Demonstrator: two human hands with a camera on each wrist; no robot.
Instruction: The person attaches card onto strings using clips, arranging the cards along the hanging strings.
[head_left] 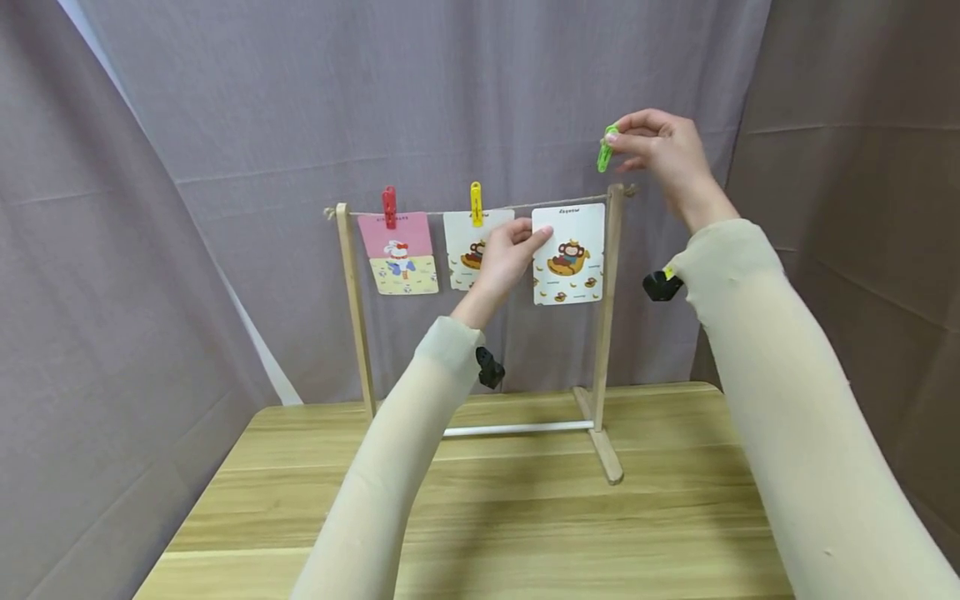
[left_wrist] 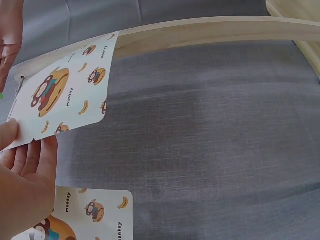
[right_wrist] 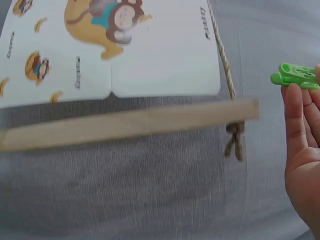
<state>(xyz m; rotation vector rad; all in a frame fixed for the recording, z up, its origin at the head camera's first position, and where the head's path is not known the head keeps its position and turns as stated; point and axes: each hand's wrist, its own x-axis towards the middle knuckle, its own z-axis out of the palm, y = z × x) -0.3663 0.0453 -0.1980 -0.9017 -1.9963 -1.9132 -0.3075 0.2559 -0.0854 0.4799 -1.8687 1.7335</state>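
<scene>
Pinched by its left edge, a white monkey card [head_left: 567, 254] is held at the string near the right post by my left hand [head_left: 504, 260]. In the left wrist view the thumb of the left hand [left_wrist: 30, 185] lies on the card's face [left_wrist: 65, 95], the fingers behind it. Above and right of the post, my right hand [head_left: 666, 157] holds a green clothespin [head_left: 606, 150] between thumb and fingers. The right wrist view shows this green clothespin [right_wrist: 296, 76] apart from the card and the string [right_wrist: 224, 57].
A red clothespin [head_left: 389, 207] fixes a pink-and-yellow card [head_left: 403, 265] to the string. Beside it, a yellow clothespin [head_left: 476, 204] holds another monkey card [head_left: 459, 242], partly behind the left hand. The wooden frame's right post [head_left: 606, 333] stands on the wooden table [head_left: 525, 517], before grey curtains.
</scene>
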